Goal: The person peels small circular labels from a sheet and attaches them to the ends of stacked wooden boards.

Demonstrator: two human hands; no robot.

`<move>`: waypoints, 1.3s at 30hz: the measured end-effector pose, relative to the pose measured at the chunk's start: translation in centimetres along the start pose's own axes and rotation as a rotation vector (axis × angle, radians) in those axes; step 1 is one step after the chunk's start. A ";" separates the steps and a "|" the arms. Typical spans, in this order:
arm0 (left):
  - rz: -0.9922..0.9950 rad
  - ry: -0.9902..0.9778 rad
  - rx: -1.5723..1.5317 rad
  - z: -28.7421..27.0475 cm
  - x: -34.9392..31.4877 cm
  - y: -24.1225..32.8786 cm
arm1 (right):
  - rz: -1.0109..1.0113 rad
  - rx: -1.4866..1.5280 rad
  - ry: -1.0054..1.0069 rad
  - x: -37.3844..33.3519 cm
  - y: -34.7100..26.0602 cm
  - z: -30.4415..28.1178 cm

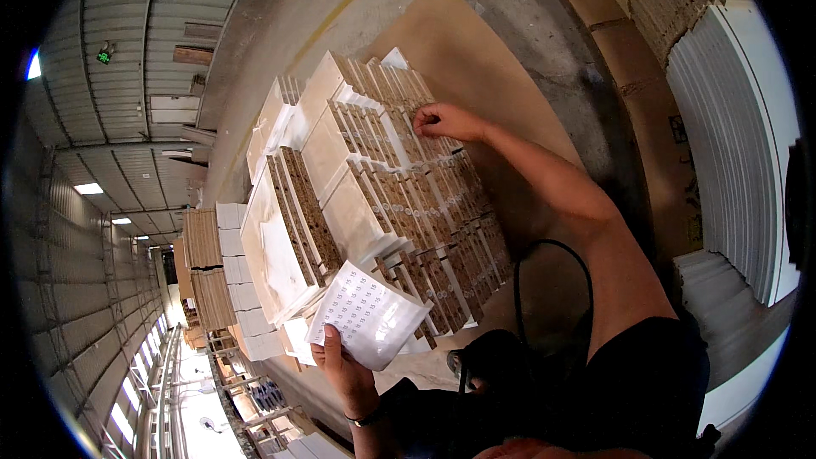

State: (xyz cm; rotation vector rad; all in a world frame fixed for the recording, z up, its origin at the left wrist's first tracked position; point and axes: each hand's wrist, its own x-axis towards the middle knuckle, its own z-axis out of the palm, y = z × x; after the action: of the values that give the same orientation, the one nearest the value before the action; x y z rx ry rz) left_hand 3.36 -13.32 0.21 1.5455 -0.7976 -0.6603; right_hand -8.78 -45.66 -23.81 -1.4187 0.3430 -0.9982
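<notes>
My left hand (344, 374) grips a white sheet of small printed stickers (348, 302), thumb on top, beside the near end of the stacked panels. The sheet curves, and its lower right part is glossy. My right hand (446, 121) reaches over the far right of the stack with fingertips pinched close to the panel edges; whatever they hold, if anything, is too small to make out. The stacked panels (344, 208) have pale faces and brown, rough chipboard edges. Small round white labels (395, 211) dot several of these edges.
A brown cardboard sheet (476, 59) lies on the concrete floor beyond the stack. White panels (731, 153) stand stacked at the right, next to brown cartons (654, 132). A black cable (552, 244) loops near my right arm. More stacked boards (204, 242) stand at the left.
</notes>
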 end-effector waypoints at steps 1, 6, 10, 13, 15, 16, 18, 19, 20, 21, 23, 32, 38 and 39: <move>-0.010 0.022 0.006 0.0 -0.1 0.0 | 0.002 0.001 0.000 0.1 -0.1 0.2; -0.016 -0.003 -0.016 0.2 -0.1 0.2 | -0.017 -0.153 0.034 0.5 -0.4 0.2; -0.011 -0.007 0.019 0.2 0.0 0.0 | 0.040 -0.235 0.076 1.1 -1.6 0.1; -0.012 0.008 0.036 0.4 -0.1 0.1 | 0.185 -0.350 0.048 1.6 -3.3 0.1; -0.019 0.015 0.035 0.6 0.0 0.0 | 0.193 -0.318 0.053 1.7 -3.1 -0.1; -0.017 0.009 0.032 0.5 0.0 -0.2 | 0.195 -0.321 0.060 1.7 -3.0 -0.1; -0.017 -0.006 0.025 1.0 0.0 -0.2 | 0.319 -0.254 0.097 1.7 -1.9 -0.2; -0.024 -0.002 0.016 1.4 -0.1 -0.1 | 0.321 -0.257 0.104 1.7 -1.3 -0.1; -0.029 0.005 0.010 1.7 -0.1 0.1 | 0.343 -0.163 0.146 1.6 -1.1 0.5; -0.029 0.002 0.010 1.7 -0.1 0.1 | 0.364 -0.068 0.188 1.5 -0.8 0.9; -0.030 -0.047 0.009 1.4 0.1 0.1 | 0.377 -0.025 0.250 1.5 -0.7 1.5; 0.014 -0.058 -0.003 2.3 0.0 0.4 | 0.311 0.282 0.420 0.9 0.1 1.6; 0.029 -0.023 -0.006 1.4 -0.1 0.4 | 0.153 0.399 0.148 -0.4 -0.1 1.0; 0.027 -0.021 -0.006 1.3 -0.1 0.4 | 0.144 0.402 0.110 -0.5 -0.2 1.0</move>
State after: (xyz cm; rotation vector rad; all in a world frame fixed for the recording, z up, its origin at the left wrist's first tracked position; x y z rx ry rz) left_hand 2.20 -14.04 0.48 1.5215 -0.8300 -0.6590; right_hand -8.38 -44.59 -23.61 -0.9662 0.3001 -0.9657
